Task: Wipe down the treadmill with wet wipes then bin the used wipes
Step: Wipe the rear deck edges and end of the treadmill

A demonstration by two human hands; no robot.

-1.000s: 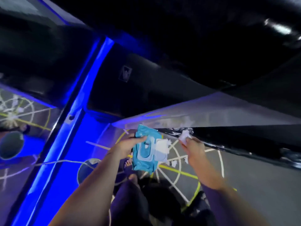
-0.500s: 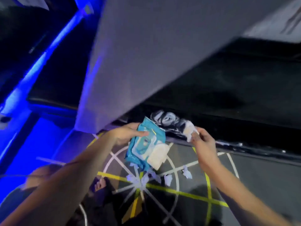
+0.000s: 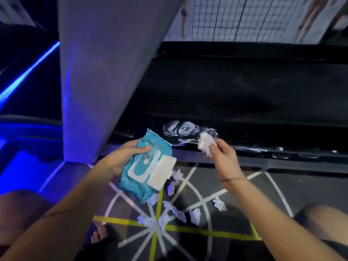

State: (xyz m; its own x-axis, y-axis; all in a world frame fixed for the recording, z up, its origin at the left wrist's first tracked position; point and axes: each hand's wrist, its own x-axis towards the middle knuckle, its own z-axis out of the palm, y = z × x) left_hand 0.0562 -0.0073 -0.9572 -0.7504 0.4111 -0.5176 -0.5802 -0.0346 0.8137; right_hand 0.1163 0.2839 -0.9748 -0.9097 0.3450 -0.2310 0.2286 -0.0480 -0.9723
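left hand (image 3: 122, 159) first: the pack of wet wipes (image 3: 143, 178) lies across my palm. my thumb is clamped over its upper left corner and the other fingers are curled behind it, out of sight. the pack's long axis runs away from me, with the top end aimed at the treadmill (image 3: 244, 102) and the bottom end sagging towards the floor (image 3: 282, 187). its printed face is turned up at me. the white lid flap (image 3: 162, 172) is swung open to the right, so the opening is bare.

right hand (image 3: 224, 155) now: i'm pinching a crumpled white wipe (image 3: 205, 143) between thumb and fingertips, which are closed tight on it. the wad sticks out past my fingertips, up and to the left, right at the treadmill's glossy black side rail. whether it's actually pressing on the rail, i can't tell. wet swirl marks (image 3: 180, 129) shine on the rail just left of the wipe.

both forearms reach forward and inward. the left wrist is turned palm-up under the pack, and the right has the back of the hand showing and the knuckles raised.

below my hands, used wipes (image 3: 177, 211) lie scattered on the floor over the taped lines. a grey upright (image 3: 105, 72) rises just behind the left hand.
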